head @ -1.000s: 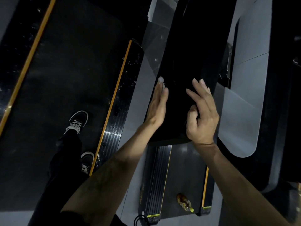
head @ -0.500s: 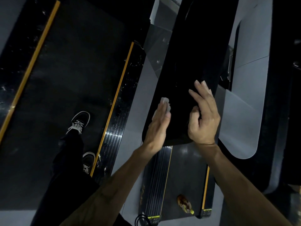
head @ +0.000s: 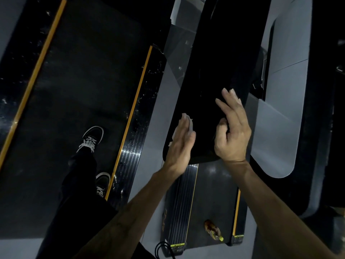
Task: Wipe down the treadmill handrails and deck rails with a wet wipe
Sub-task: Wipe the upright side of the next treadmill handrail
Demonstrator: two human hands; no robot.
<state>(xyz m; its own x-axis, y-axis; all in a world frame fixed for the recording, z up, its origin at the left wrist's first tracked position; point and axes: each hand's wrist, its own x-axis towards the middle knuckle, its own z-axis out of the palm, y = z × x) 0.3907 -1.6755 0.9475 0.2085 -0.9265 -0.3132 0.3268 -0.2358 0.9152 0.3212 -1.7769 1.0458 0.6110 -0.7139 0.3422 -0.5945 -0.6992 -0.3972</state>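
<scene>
Big treadmill belt (head: 74,109): dark and wide, at 9 o'clock, with an orange stripe (head: 128,124) along its right edge.
Wet side rail (head: 141,113): shiny black strip just right of that stripe, with water drops on it.
Black handrail (head: 214,81): thick dark bar going from 12 o'clock down to the middle, where its round end sits under both hands.
Second treadmill (head: 209,202): lower down at 6 o'clock, with ribbed side rails.
Legs and shoes (head: 92,138): black pants and dark shoes with white laces, standing on the big belt at 8 o'clock.
Right hand (head: 232,133): on the right side of the handrail's end, fingers spread and bent a little; I cannot tell if it grips the bar.
Left hand (head: 182,144): fingers straight and close together, pressing flat on the left side of the handrail.
Wet wipe (head: 189,124): small pale cloth under the left fingertips, touching the handrail.
Bottle (head: 212,230): small and brown, lying on the second treadmill at 6 o'clock.
</scene>
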